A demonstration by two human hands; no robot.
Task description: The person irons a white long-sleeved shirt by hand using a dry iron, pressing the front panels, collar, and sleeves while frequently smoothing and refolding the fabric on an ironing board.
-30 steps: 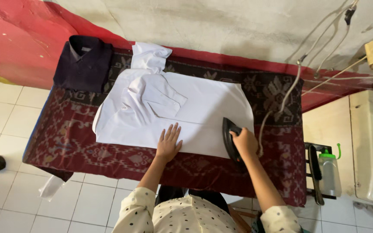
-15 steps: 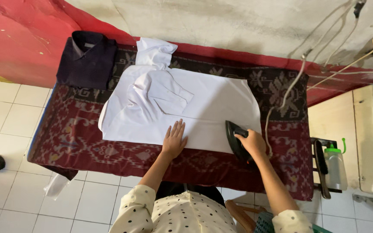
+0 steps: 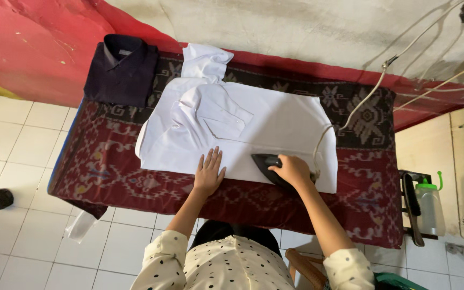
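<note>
At the near edge of the worktop (image 3: 108, 177), draped in a dark red patterned cloth: left hand (image 3: 209, 173) pressed flat on the white shirt (image 3: 275, 121), fingers spread apart and gripping nothing, apparently pinning the fabric so it stays smooth. Just to its right, right hand (image 3: 292, 171) with fingers clamped around the handle of a black iron (image 3: 265, 163), sole down on the shirt's near hem, nose aimed left toward the flat hand. Pale power cord (image 3: 350, 115) looping up from the iron's rear toward the wall, kept behind the stroke and off the pressed fabric.

Farther back, shirt laid across the middle of the worktop, one sleeve folded over its left half, collar end bunched at the far edge. Folded dark shirt (image 3: 123, 70) at the far left corner, set apart. Off the right end, a spray bottle with green cap (image 3: 429, 208) standing within reach.

Compared with half a second ago: iron moved left along the hem, now near the left hand; previously at the shirt's right corner. Left hand barely shifted.
</note>
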